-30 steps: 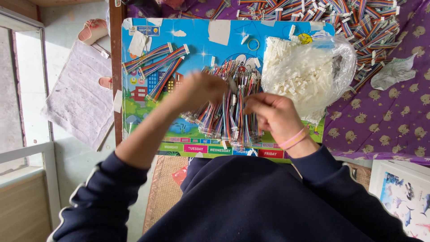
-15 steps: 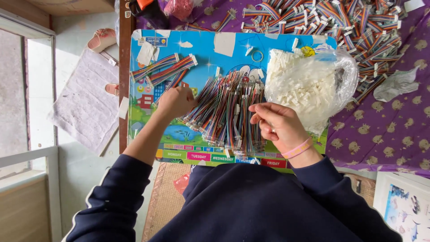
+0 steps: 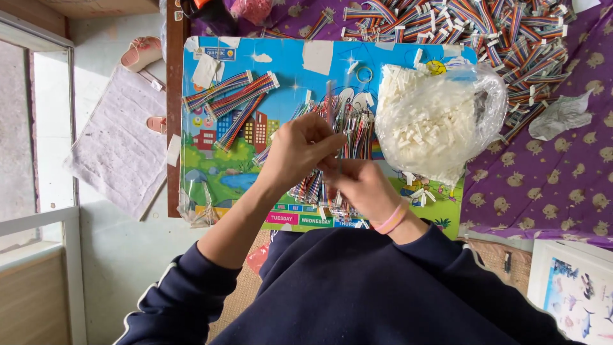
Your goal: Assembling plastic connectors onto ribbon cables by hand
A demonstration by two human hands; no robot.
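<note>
I am seeing the colourful board (image 3: 211, 172) lying across the desk; the bundle of rainbow wires (image 3: 354, 131) is resting on it; my left hand (image 3: 297, 153) and right hand (image 3: 361, 188) are both pinching those wires.

pale floor (image 3: 121, 249), grey mat (image 3: 118, 150), purple patterned cloth (image 3: 543, 172)

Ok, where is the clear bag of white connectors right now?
In the head view, the clear bag of white connectors lies on the right part of the colourful board, just right of the wire bundle and up-right of the right hand.
</note>
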